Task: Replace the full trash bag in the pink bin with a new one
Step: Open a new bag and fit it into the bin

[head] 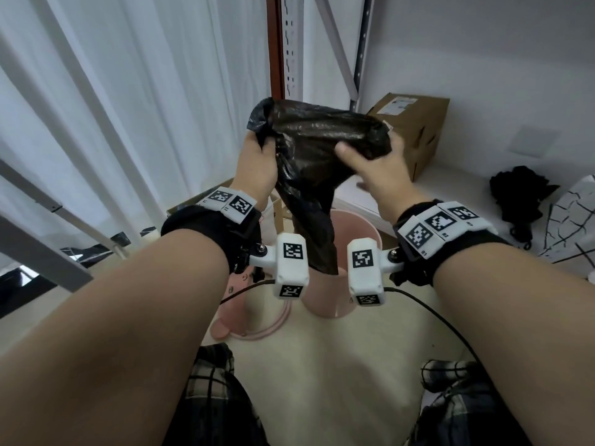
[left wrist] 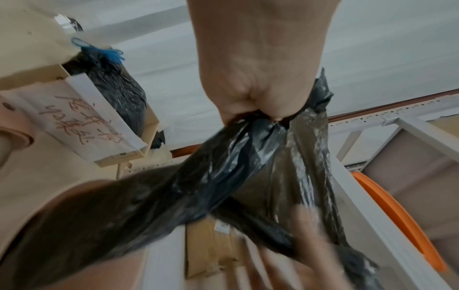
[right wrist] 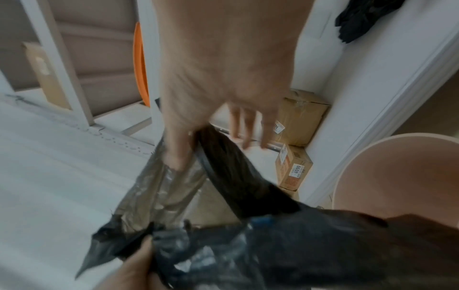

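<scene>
I hold a thin black trash bag [head: 315,140] up in both hands above the pink bin [head: 360,233]. My left hand [head: 260,149] grips the bag's left upper edge in a fist [left wrist: 261,109]. My right hand [head: 363,152] holds the right edge, thumb on the near side and fingers behind; the right wrist view shows the thumb [right wrist: 176,153] against the film. The bag's [left wrist: 236,166] lower end hangs down into the bin's mouth. The pink bin [right wrist: 397,176] stands upright on the floor. A tied full black bag [left wrist: 116,84] with a blue tie sits in an open cardboard box.
A pink ring and lid piece [head: 254,329] lies on the floor left of the bin. A cardboard box [head: 415,130] stands at the back right, a black bundle [head: 521,191] to the far right. A metal shelf upright [head: 283,43] rises behind; white curtains hang left.
</scene>
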Tool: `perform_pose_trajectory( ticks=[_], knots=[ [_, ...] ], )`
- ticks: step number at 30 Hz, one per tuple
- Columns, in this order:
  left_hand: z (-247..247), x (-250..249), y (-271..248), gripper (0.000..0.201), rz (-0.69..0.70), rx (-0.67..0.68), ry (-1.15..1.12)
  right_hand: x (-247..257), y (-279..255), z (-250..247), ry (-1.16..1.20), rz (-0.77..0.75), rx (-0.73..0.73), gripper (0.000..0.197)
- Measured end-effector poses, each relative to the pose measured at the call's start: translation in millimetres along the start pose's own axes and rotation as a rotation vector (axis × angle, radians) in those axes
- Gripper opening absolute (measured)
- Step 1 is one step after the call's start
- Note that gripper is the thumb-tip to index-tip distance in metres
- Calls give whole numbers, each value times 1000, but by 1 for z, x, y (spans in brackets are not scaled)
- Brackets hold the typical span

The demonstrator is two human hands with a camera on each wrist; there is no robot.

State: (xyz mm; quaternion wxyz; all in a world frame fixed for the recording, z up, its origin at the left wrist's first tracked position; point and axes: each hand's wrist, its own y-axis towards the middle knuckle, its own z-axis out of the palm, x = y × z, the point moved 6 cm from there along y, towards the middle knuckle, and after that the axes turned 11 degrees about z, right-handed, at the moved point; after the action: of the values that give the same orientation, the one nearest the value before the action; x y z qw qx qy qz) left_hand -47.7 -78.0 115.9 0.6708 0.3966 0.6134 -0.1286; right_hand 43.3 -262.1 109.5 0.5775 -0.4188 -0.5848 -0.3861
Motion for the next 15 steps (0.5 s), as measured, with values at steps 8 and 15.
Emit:
perform_pose_trajectory(
  ticks=[8,15],
  knots=[
    [10,-10,-7,55,50,150,101,0,-2,-2,130,83,-63,17],
    [13,3,-10,9,-18,254,187,-9,7,0,236,129,-64,22]
  ],
)
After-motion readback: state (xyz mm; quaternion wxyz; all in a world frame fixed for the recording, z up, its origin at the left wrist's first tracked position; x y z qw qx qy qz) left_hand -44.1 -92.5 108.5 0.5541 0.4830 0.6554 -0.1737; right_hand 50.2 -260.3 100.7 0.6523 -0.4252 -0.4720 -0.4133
